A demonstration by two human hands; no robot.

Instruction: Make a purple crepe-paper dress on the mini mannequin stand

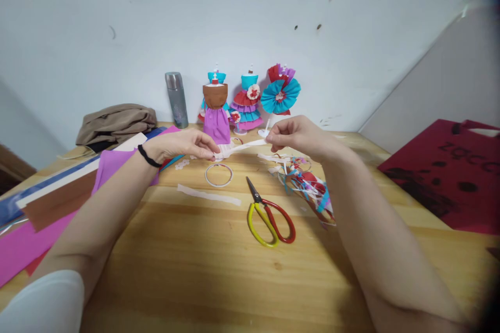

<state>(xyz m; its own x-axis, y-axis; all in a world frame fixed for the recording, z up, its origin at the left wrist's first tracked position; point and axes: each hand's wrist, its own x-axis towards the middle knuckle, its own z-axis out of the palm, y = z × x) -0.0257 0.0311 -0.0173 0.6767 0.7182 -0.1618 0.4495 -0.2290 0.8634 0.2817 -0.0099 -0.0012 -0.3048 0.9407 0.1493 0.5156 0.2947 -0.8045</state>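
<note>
A narrow white paper strip (247, 145) stretches between my two hands above the table. My left hand (187, 144), with a black band on the wrist, pinches its left end, close in front of the purple paper skirt. The right end is between the thumb and fingers of my right hand (291, 135). Below lies a roll of tape (219, 175), seen as a thin ring. Another pale strip (209, 195) rests flat in front of it. Scissors (269, 213) with one yellow and one red handle lie with their blades pointing away.
Dress forms in coloured paper (215, 109) stand against the wall beside a grey flask (176, 100). Paper scraps (308, 187) are heaped at right. Coloured paper sheets (62, 197) and a brown cloth (117, 124) lie at left. A red bag (445, 171) stands far right.
</note>
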